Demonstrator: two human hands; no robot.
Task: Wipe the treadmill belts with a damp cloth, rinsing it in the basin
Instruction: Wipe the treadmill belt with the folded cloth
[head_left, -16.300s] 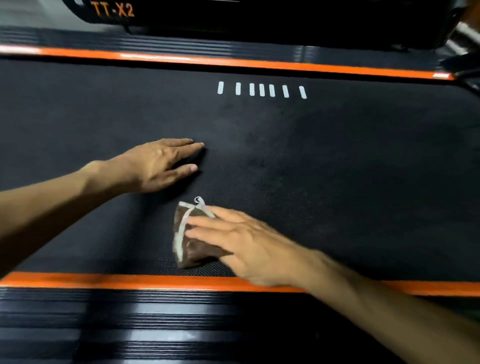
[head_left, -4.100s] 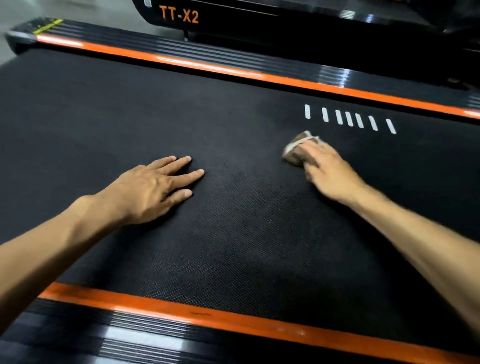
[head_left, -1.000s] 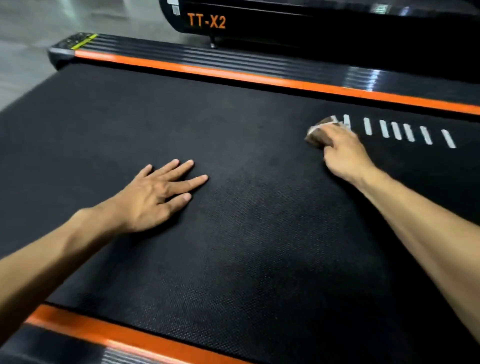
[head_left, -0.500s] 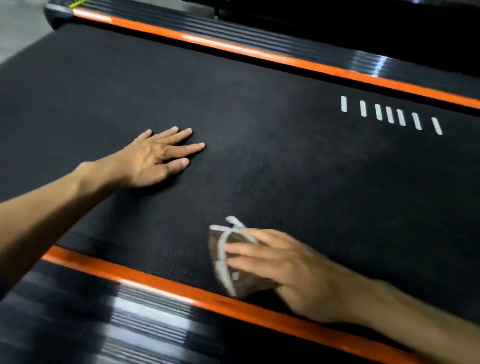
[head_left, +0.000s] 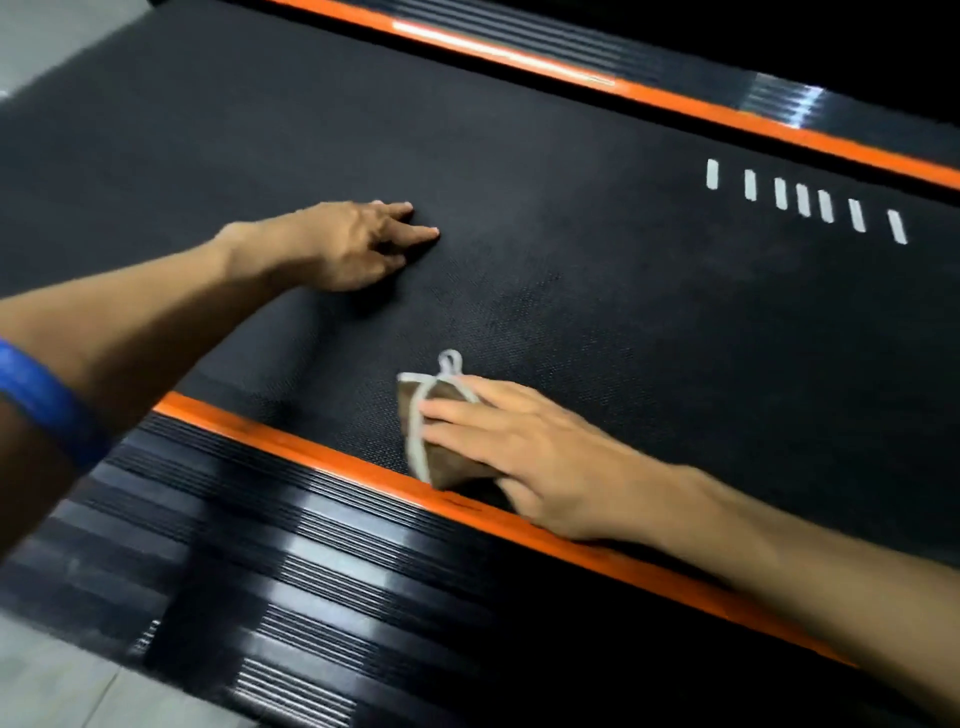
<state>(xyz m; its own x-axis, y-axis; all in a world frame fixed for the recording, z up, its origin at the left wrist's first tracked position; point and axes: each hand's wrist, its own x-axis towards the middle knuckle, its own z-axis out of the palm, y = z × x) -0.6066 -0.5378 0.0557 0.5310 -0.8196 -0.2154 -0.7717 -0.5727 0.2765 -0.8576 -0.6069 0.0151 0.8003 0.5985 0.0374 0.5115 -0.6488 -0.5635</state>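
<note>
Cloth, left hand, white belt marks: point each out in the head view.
cloth (head_left: 449, 465), head view, brown folded body below the fingers.
left hand (head_left: 348, 249), head view, back of the hand.
white belt marks (head_left: 804, 200), head view, middle dash of the row.

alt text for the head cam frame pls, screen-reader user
A person's right hand presses a folded brown cloth with straight fingers onto a black treadmill belt, close to its near orange edge stripe. The left hand rests on the belt further off, and white dashes mark the belt at upper right.
</note>
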